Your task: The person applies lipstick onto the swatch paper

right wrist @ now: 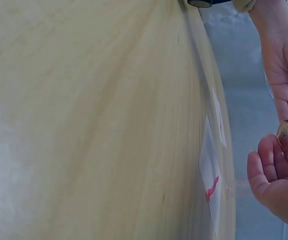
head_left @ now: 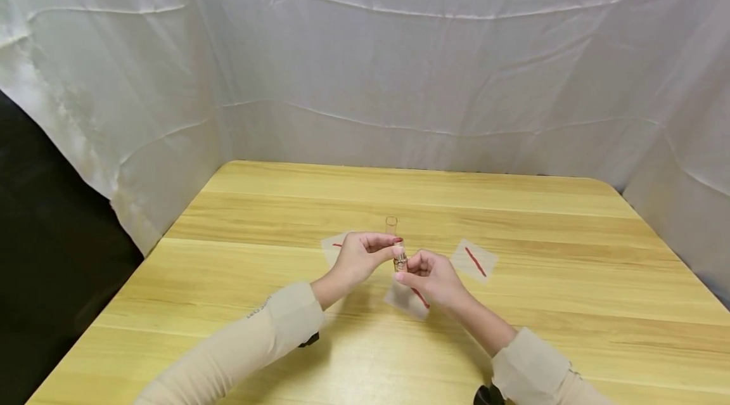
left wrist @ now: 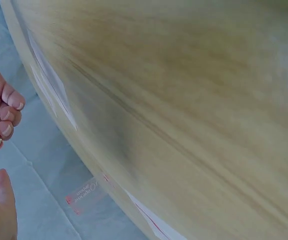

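Note:
A lipstick (head_left: 400,259) with an ornate gold case and a dark red tip stands roughly upright between both hands, above the table. My left hand (head_left: 360,258) pinches its upper part with thumb and fingers. Lower down, the right hand (head_left: 435,278) grips the base between thumb and curled fingers. The base end of the lipstick (right wrist: 284,135) faces the camera in the right wrist view. Just behind the hands stands a clear, open-topped cover (head_left: 391,225); red lettering shows on this cover (left wrist: 83,195) in the left wrist view.
Three white paper pieces lie on the wooden table (head_left: 228,303), each with a red streak: one paper (head_left: 479,269) to the right, one (head_left: 399,305) below the hands, one (head_left: 331,253) partly behind the left hand. Pale cloth (head_left: 399,75) hangs around the table.

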Demonstrator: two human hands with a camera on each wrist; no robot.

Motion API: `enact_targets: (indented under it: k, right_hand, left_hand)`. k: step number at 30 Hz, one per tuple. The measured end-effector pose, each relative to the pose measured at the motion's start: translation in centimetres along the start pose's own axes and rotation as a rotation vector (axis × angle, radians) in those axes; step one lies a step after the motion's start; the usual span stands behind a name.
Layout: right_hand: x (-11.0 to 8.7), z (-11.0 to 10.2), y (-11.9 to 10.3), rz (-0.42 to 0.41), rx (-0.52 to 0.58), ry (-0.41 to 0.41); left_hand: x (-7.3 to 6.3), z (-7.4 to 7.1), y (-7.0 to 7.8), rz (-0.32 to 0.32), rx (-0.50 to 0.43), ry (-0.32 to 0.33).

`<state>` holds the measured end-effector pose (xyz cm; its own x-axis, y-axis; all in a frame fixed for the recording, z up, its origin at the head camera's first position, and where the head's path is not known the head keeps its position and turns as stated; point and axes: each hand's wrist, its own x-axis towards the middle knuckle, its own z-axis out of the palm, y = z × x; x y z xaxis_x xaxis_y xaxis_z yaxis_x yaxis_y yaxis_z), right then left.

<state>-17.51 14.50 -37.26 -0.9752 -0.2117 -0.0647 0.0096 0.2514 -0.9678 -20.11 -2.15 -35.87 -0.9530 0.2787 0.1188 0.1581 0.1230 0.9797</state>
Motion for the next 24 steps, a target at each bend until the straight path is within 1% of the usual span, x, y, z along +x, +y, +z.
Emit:
enact_targets:
  k: [4,7,16,20,24]
  right_hand:
    - [0.1,0.2,0.0,0.019,0.001,0.025]
    - [0.2,0.3,0.0,0.012,-0.002,0.038]
    - [0.2,0.8,-0.1,0.029,0.009,0.104]
    - [0.2,1.1,-0.2,0.031,0.023,0.135]
    - [0.2,1.3,-0.2,0.034,0.025,0.171]
  left_hand:
    - [0.0,0.0,0.0,0.008,0.002,0.004]
    - [0.0,0.1,0.0,0.012,-0.004,0.008]
    - [0.1,0.4,0.3,0.015,-0.026,0.042]
    - [0.0,0.5,0.3,0.028,-0.034,0.059]
    - [0.0,0.7,0.3,0.040,-0.021,0.074]
